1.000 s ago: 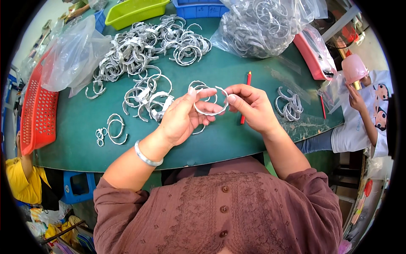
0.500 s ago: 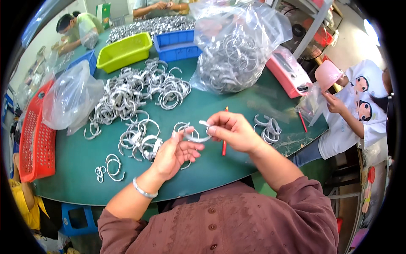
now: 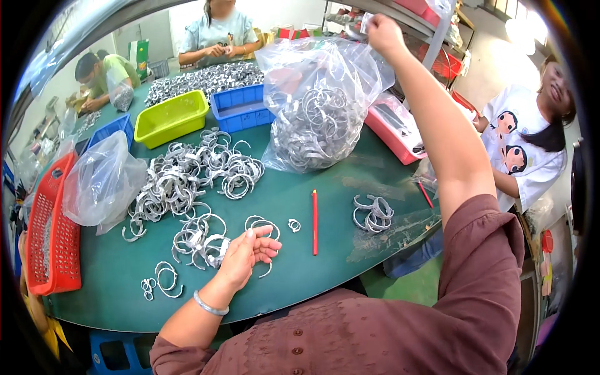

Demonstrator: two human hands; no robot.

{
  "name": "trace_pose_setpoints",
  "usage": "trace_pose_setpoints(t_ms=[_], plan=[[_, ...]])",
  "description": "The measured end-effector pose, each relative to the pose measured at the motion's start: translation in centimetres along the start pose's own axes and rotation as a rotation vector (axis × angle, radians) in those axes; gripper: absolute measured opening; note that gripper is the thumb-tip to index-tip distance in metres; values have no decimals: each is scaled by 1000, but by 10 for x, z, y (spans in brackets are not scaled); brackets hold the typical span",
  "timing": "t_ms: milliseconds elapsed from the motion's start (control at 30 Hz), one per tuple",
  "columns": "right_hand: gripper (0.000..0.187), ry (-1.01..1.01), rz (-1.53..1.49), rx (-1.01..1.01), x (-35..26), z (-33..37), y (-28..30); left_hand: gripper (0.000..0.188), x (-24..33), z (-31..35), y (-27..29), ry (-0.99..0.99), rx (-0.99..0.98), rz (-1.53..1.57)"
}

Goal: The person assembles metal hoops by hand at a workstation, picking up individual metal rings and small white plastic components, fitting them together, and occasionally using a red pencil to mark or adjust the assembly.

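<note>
Showing half-curled fingers and no visible grip, the left hand (image 3: 249, 255) covers part of an open, C-shaped silver metal bracelet (image 3: 261, 218) on the green worktop (image 3: 287, 269). A careless sideways movement of this hand could push the bracelet into the pair of small silver rings (image 3: 294, 225) or set the slim red pencil (image 3: 315, 222) rolling. Farther back, pieces in the tangled silver bracelet heap (image 3: 178, 178) could hook together if one is pulled. The bulging clear plastic bag (image 3: 322, 119) could tip if the right forearm (image 3: 445, 125) swings against it.

Hidden: the bracelet's middle, behind the left hand; contact cannot be confirmed. The bag's folds obscure its contents. Near the grey metal shelf (image 3: 412, 20), the right hand (image 3: 384, 34) is raised, fingers bent; whether it grips anything cannot be determined.
</note>
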State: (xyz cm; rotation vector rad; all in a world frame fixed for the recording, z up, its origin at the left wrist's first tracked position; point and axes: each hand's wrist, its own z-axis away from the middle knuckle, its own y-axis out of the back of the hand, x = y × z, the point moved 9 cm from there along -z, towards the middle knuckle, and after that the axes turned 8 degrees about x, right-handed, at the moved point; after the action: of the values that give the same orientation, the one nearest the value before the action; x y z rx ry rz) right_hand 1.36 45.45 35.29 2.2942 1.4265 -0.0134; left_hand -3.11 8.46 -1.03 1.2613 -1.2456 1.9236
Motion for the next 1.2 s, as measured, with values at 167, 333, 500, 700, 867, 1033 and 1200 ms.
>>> trace_pose_setpoints(t_ms=[167, 333, 500, 700, 867, 1033, 1200], plan=[[20, -149, -114, -578, -8, 25, -67, 47, 4, 2, 4, -5, 3, -53], [28, -375, -271, -922, -18, 67, -74, 45, -2, -8, -7, 19, -28, -63], [18, 102, 111, -829, -38, 61, -104, 47, 4, 0, 5, -31, 37, -61], [24, -177, -173, -511, -42, 66, -49, 46, 2, 2, 4, -26, 60, -64], [26, 23, -144, -213, -44, 60, -17, 44, 6, -3, 2, -49, 60, -60], [28, 85, -130, -152, -57, 69, 8, 42, 9, -2, -2, -54, 40, -67], [21, 257, -101, -37, -67, 84, 20, 42, 10, -1, -3, -66, 31, -62]])
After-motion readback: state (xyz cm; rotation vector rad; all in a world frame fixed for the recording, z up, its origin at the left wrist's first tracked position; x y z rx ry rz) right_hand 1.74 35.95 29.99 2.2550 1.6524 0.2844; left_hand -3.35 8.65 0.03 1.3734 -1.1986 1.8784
